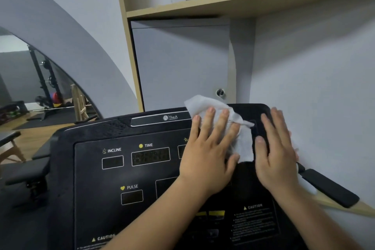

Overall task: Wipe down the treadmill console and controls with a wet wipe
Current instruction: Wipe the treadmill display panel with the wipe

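While my left hand (211, 148) lies flat, fingers spread, pressing the wet wipe (203, 104) against the upper right of the treadmill console (91, 189), my right hand (278, 154) rests open with straight fingers on the console's right edge, probably to brace it. The TIME display (150, 156) lies uncovered to the left.
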Motion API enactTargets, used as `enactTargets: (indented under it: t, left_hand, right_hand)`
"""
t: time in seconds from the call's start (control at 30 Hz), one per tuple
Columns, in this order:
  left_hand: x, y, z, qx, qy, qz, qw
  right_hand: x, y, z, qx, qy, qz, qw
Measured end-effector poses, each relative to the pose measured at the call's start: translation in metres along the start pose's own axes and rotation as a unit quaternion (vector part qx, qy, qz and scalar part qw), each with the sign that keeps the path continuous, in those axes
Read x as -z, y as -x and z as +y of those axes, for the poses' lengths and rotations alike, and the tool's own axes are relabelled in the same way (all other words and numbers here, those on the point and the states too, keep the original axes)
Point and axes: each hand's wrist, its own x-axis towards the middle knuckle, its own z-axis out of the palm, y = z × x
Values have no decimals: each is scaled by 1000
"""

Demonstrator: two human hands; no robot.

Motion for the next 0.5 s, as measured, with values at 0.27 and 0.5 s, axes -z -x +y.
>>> enactTargets:
  t: [0.27,0.5]
  left_hand:
    - [4,-35,15,-32,-10,-19,999]
    - [-12,-32,55,-126,-5,-44,991]
  right_hand:
    - [-3,14,12,-19,-28,-2,999]
    - [28,14,-27,41,-16,-69,997]
